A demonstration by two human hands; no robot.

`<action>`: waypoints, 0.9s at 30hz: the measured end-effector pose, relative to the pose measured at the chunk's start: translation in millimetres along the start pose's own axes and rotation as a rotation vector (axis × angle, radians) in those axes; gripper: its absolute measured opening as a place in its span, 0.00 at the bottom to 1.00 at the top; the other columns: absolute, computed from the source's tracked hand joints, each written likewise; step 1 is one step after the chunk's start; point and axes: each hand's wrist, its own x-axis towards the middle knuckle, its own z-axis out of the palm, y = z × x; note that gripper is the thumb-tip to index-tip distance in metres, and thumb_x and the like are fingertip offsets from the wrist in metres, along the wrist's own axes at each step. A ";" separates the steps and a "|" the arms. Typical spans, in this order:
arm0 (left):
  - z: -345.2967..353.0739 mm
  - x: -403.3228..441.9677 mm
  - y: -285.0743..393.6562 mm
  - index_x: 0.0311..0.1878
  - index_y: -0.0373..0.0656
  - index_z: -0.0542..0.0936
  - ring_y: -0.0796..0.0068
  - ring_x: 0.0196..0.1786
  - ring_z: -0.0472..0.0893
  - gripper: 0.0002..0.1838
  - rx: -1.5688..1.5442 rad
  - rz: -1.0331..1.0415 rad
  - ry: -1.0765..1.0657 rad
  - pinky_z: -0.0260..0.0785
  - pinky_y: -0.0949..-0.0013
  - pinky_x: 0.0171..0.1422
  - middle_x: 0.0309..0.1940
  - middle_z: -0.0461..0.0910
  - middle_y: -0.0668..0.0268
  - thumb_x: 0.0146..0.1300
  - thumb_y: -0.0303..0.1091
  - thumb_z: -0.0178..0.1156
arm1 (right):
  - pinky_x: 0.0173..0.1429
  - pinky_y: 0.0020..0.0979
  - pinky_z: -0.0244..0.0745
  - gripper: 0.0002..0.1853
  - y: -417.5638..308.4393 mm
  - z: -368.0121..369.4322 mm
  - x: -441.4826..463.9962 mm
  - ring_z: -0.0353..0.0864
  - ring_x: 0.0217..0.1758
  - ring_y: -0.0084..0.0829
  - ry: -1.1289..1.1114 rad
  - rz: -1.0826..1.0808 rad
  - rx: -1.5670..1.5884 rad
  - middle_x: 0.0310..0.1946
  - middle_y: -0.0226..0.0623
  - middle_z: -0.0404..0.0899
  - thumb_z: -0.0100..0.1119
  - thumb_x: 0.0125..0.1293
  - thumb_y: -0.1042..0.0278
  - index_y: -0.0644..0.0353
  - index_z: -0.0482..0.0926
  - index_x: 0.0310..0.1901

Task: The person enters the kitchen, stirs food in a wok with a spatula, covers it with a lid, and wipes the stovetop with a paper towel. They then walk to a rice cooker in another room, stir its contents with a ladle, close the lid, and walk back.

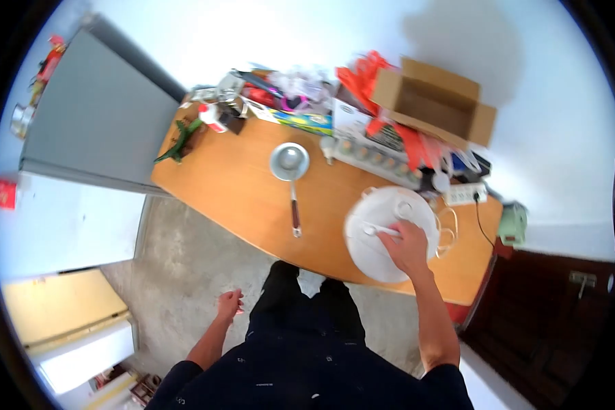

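Note:
My right hand (408,244) is closed round the handle end of a small white spoon (377,229), over a round white lid or board (383,263) on the right part of the wooden table. A small white ring-shaped piece (404,210) lies on that round surface, just above my fingers. My left hand (231,305) hangs over the floor, left of my legs, its fingers curled; whether anything is in it is too small to tell. A metal ladle (290,162) with a dark handle lies mid-table, touched by neither hand.
Along the table's back stand an open cardboard box (437,106), red plastic bags (362,76), a spice rack (376,160) and a white bottle (212,116). A power strip (463,194) with cords sits at right. A grey refrigerator (106,113) stands left, a dark door (547,307) right.

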 end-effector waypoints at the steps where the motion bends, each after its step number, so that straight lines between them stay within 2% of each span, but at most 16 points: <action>1: -1.0 2.7 1.0 0.38 0.36 0.84 0.76 0.19 0.76 0.20 0.007 0.014 0.009 0.75 0.71 0.23 0.22 0.79 0.63 0.69 0.47 0.60 | 0.43 0.45 0.70 0.16 -0.9 0.0 1.1 0.80 0.36 0.47 -0.023 0.023 -0.003 0.30 0.41 0.81 0.73 0.56 0.54 0.58 0.81 0.32; 6: -12.9 62.6 50.6 0.37 0.37 0.83 0.77 0.19 0.77 0.17 0.045 0.159 -0.019 0.70 0.72 0.23 0.24 0.82 0.62 0.67 0.44 0.61 | 0.43 0.45 0.69 0.16 -10.0 -2.4 8.6 0.79 0.37 0.47 -0.109 0.100 -0.023 0.30 0.41 0.81 0.73 0.56 0.54 0.58 0.81 0.33; 9: -15.5 130.9 120.4 0.37 0.37 0.83 0.77 0.19 0.78 0.16 0.045 0.306 -0.034 0.71 0.71 0.25 0.23 0.82 0.63 0.67 0.43 0.62 | 0.44 0.44 0.69 0.15 -11.6 1.3 13.6 0.79 0.36 0.47 -0.136 0.120 -0.037 0.30 0.42 0.81 0.73 0.56 0.57 0.58 0.81 0.33; 11: -15.0 164.0 186.2 0.39 0.36 0.82 0.77 0.22 0.79 0.16 0.138 0.481 0.006 0.73 0.70 0.29 0.26 0.83 0.63 0.67 0.43 0.61 | 0.46 0.44 0.70 0.14 -11.8 1.6 13.7 0.79 0.39 0.47 -0.170 0.202 0.001 0.32 0.41 0.81 0.74 0.55 0.60 0.58 0.81 0.34; 13: -13.2 190.1 255.3 0.42 0.37 0.81 0.76 0.28 0.81 0.17 0.145 0.646 0.058 0.75 0.69 0.34 0.29 0.84 0.63 0.67 0.44 0.62 | 0.48 0.44 0.70 0.13 -17.4 1.7 13.9 0.78 0.40 0.47 -0.176 0.226 -0.051 0.33 0.40 0.81 0.74 0.55 0.61 0.58 0.81 0.35; 15: -7.6 242.1 308.2 0.49 0.37 0.79 0.74 0.33 0.82 0.19 0.165 0.765 0.151 0.76 0.67 0.40 0.38 0.84 0.61 0.65 0.44 0.65 | 0.50 0.44 0.71 0.14 -21.6 1.7 14.8 0.76 0.43 0.47 -0.195 0.304 -0.094 0.34 0.40 0.80 0.75 0.54 0.62 0.59 0.80 0.36; 19: 0.2 270.3 417.3 0.63 0.37 0.72 0.68 0.34 0.82 0.33 0.089 0.827 0.202 0.76 0.65 0.45 0.54 0.79 0.56 0.57 0.40 0.72 | 0.50 0.44 0.71 0.15 -21.1 2.7 16.2 0.76 0.42 0.47 -0.198 0.291 -0.062 0.34 0.40 0.80 0.75 0.53 0.62 0.59 0.80 0.36; 20: 2.9 268.3 436.6 0.63 0.37 0.72 0.68 0.34 0.82 0.33 0.088 0.823 0.194 0.76 0.65 0.45 0.54 0.79 0.56 0.57 0.40 0.72 | 0.50 0.44 0.71 0.15 -19.6 2.8 15.7 0.76 0.43 0.47 -0.202 0.295 -0.078 0.34 0.41 0.80 0.75 0.53 0.62 0.59 0.80 0.36; 23: 11.0 273.4 471.4 0.65 0.38 0.70 0.68 0.34 0.82 0.36 0.133 0.877 0.253 0.76 0.63 0.45 0.55 0.77 0.56 0.55 0.40 0.73 | 0.50 0.44 0.71 0.15 -21.6 2.1 17.5 0.76 0.43 0.47 -0.207 0.299 -0.105 0.35 0.41 0.80 0.75 0.53 0.61 0.58 0.79 0.36; 25: 16.6 281.2 481.3 0.65 0.38 0.69 0.63 0.43 0.83 0.38 0.140 0.879 0.260 0.75 0.61 0.51 0.58 0.76 0.54 0.54 0.40 0.74 | 0.49 0.44 0.71 0.16 -21.7 1.4 17.6 0.76 0.43 0.47 -0.208 0.296 -0.115 0.35 0.42 0.80 0.76 0.53 0.61 0.58 0.79 0.36; 26: 21.4 294.8 481.1 0.65 0.38 0.69 0.63 0.43 0.83 0.38 0.140 0.883 0.253 0.75 0.61 0.51 0.58 0.76 0.54 0.54 0.40 0.74 | 0.49 0.44 0.71 0.16 -20.5 1.4 17.2 0.76 0.43 0.47 -0.216 0.312 -0.113 0.35 0.42 0.80 0.76 0.53 0.61 0.58 0.79 0.36; 27: 26.8 317.0 476.2 0.65 0.39 0.70 0.66 0.39 0.83 0.37 0.170 0.974 0.339 0.76 0.63 0.48 0.56 0.77 0.54 0.54 0.40 0.74 | 0.49 0.44 0.71 0.17 -19.7 1.1 17.8 0.77 0.43 0.47 -0.224 0.327 -0.111 0.35 0.41 0.80 0.76 0.52 0.60 0.58 0.79 0.36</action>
